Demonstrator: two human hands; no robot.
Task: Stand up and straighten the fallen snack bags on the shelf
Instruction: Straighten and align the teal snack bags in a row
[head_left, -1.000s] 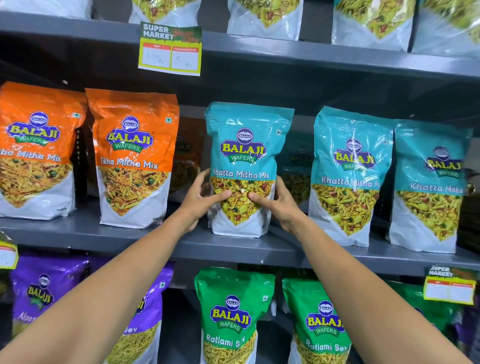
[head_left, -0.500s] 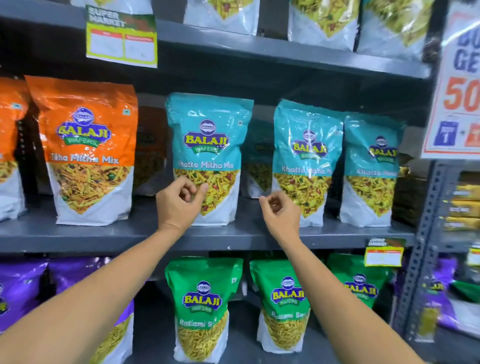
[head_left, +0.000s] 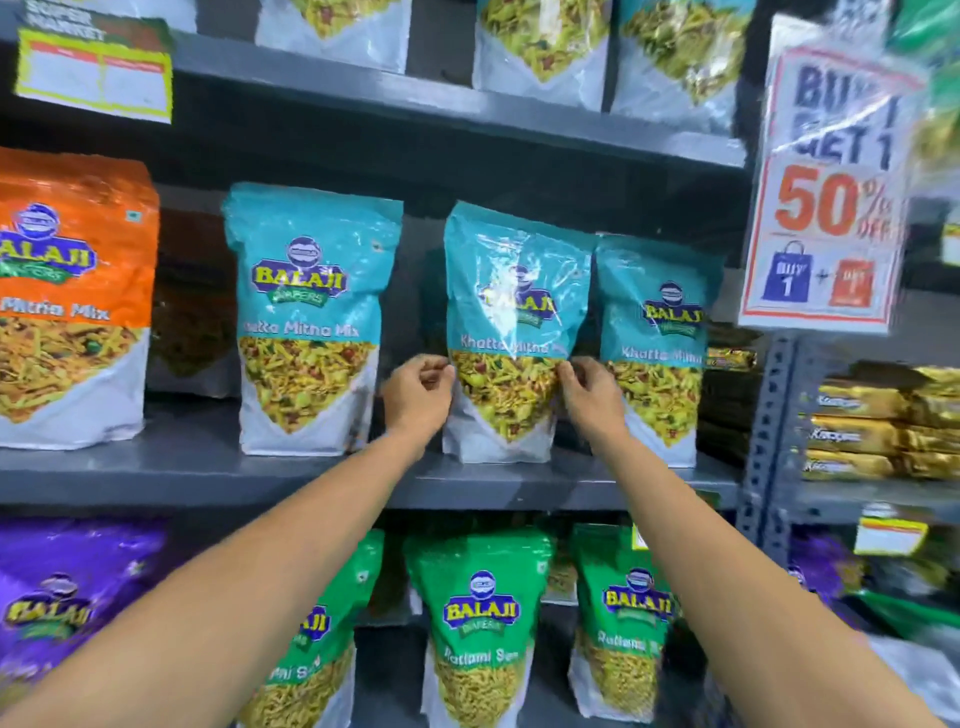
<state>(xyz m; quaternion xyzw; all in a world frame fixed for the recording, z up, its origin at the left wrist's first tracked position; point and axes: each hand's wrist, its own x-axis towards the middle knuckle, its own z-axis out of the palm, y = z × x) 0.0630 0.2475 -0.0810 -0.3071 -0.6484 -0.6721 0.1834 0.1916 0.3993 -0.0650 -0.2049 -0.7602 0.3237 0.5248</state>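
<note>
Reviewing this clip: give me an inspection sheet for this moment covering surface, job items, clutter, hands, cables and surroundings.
Surface: grey metal shelf, bags standing in a row.
Job's things: middle teal bag upright, gripped at both side edges; left teal bag and right teal bag upright, untouched.
Clutter: orange bag upright at left; nothing seen lying fallen on this shelf.
Grippers: left hand pinches the middle bag's left edge; right hand pinches its right edge.
Cables: nothing seen.
Surroundings: green bags and purple bag below; promo sign at right; gold packs on neighbouring rack.
</note>
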